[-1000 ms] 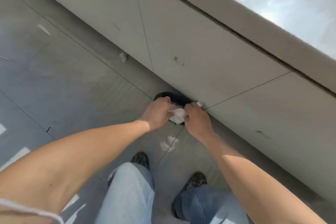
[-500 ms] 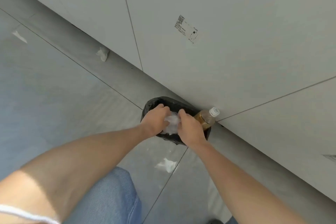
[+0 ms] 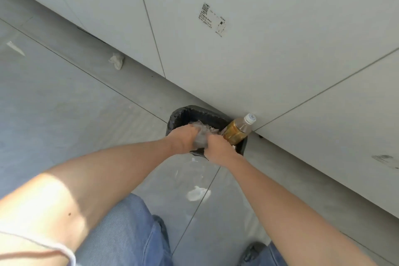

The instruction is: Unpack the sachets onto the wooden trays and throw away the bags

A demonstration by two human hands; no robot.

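A small bin lined with a black bag (image 3: 185, 112) stands on the floor against the grey wall. My left hand (image 3: 183, 139) and my right hand (image 3: 218, 149) are both closed on a crumpled clear plastic bag (image 3: 201, 136), held over the bin's opening. The bag's lower part is hidden by my fingers. No sachets or wooden trays are in view.
A bottle of brown liquid with a white cap (image 3: 238, 130) leans in the bin's right side against the wall. A crumpled white scrap (image 3: 116, 60) lies by the wall base, another white scrap (image 3: 197, 193) on the floor tiles near my jeans-clad legs.
The view tilted and came closer to the bin, so the bottle and the bin's rim now show. Both hands moved down over the bin opening, still gripping the crumpled bag.
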